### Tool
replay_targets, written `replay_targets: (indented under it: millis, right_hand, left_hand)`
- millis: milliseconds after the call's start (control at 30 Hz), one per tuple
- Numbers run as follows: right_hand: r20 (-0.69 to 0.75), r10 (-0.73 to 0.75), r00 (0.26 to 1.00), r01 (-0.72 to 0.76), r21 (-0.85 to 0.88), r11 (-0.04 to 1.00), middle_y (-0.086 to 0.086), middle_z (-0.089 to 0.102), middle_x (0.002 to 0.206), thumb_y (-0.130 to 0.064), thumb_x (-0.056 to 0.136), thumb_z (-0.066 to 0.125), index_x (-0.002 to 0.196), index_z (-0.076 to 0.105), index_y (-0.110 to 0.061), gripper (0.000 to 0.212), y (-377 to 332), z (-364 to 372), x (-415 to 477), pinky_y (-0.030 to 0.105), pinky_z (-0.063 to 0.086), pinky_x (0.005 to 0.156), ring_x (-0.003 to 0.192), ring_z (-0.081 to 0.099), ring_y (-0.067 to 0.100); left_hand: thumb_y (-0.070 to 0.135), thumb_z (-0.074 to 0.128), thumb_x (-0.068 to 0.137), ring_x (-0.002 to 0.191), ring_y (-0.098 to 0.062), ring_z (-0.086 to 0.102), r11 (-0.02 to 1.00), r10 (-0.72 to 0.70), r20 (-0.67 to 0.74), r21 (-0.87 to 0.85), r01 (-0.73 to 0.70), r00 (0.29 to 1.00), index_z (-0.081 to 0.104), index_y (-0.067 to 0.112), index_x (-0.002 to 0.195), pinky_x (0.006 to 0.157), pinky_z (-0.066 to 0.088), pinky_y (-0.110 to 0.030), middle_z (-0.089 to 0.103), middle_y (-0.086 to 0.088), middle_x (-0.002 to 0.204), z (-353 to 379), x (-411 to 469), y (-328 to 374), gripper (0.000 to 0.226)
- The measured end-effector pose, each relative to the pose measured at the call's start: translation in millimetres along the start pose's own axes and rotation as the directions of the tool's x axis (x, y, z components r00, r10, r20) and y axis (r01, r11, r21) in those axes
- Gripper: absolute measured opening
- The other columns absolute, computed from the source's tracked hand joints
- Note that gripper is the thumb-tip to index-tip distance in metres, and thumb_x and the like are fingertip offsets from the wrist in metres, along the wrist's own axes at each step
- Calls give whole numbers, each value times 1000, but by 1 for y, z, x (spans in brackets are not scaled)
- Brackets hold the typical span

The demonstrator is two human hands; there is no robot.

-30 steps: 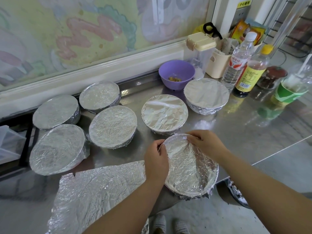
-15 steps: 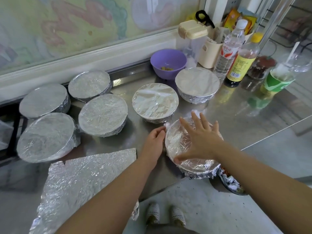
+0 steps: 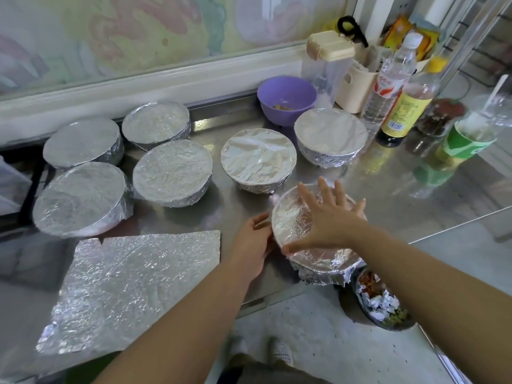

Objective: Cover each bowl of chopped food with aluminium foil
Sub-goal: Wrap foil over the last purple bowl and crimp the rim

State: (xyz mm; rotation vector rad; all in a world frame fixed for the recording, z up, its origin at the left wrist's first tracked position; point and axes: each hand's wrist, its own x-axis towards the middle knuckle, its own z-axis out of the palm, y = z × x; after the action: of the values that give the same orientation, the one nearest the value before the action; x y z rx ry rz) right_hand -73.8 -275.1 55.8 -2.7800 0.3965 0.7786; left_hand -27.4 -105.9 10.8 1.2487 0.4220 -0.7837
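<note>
In the head view, the bowl (image 3: 318, 261) sits at the front edge of the surface (image 3: 388, 195), with foil over it. The right hand (image 3: 329, 220) lies flat on top, fingers spread. The left hand (image 3: 253, 242) rests against its left side, fingers loosely bent. The foil looks thin and easy to tear, so it is better to pinch the skirt under the rim. Covered bowls (image 3: 257, 159) crowd close behind, and a spare sheet (image 3: 133, 289) lies to the left.

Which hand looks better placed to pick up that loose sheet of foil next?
Left, probably. The left hand rests beside the near bowl, on the side where the loose foil sheet lies; the right hand is spread flat on top of that bowl.
</note>
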Motion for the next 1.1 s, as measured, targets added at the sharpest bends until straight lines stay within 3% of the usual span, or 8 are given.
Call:
replay_targets:
  millis: [100,233,333,500,633,700,800,1100]
  right_hand:
    - [-42,84,996,-81,83,993,2,-40,160,-108,32,48,150,-30,-48,153,12,-4,5,84,-6,106,148,-32,39]
    - [-60,253,966,-234,222,946,3,-37,161,-112,23,41,151,-28,-47,160,21,-14,11,87,-4,103,147,-32,41]
    - [-38,351,935,-327,284,901,8,-38,161,-110,30,44,152,-29,-43,157,15,-19,13,86,-3,104,147,-30,43]
    - [7,398,917,-365,416,833,11,-36,162,-114,14,36,150,-33,-40,169,20,-31,26,78,-4,111,146,-35,41]
    - [-14,268,963,-254,267,929,7,-37,161,-114,11,37,149,-33,-43,170,25,-36,30,76,-5,113,144,-38,41]
    - [10,219,976,-217,183,959,4,-37,161,-114,15,39,156,-20,-41,169,20,-35,29,80,-5,110,144,-38,41]
    - [68,239,969,-247,161,955,-1,-39,160,-108,29,51,155,-20,-46,158,14,-35,24,88,-5,102,145,-35,43]
    - [70,260,963,-268,149,952,1,-37,162,-106,32,55,152,-26,-47,157,11,-36,21,88,1,103,146,-32,45]
  left_hand:
    - [-3,56,96,78,-22,69,999,-3,-9,-54,3,1000,53,6,130,60,58,-30,67,-17,118,23,13,6,36]
    - [1,57,98,79,-21,68,971,-42,16,-235,45,999,51,5,127,76,58,-34,70,-16,100,41,18,10,29]
    - [7,49,103,87,-20,71,996,-40,127,-71,49,991,56,9,117,78,60,-35,75,-8,94,30,6,0,15]
    - [0,50,90,94,-14,61,958,18,222,275,-80,975,59,15,124,81,46,-26,71,-3,107,8,-5,-15,38]
    - [11,64,67,79,-4,60,886,57,305,424,-189,951,52,19,129,74,45,-21,70,-7,116,4,-4,-15,64]
    - [15,69,67,94,-13,66,870,55,341,445,-213,939,48,21,131,81,52,-27,68,-8,118,2,-3,-18,68]
    - [18,77,77,110,-18,65,792,92,386,530,-302,918,42,30,126,97,53,-33,67,-6,119,-4,-2,-21,61]
    - [18,71,89,84,-2,62,535,312,443,649,-540,841,58,34,109,83,48,-21,66,11,93,-13,-1,-26,28]
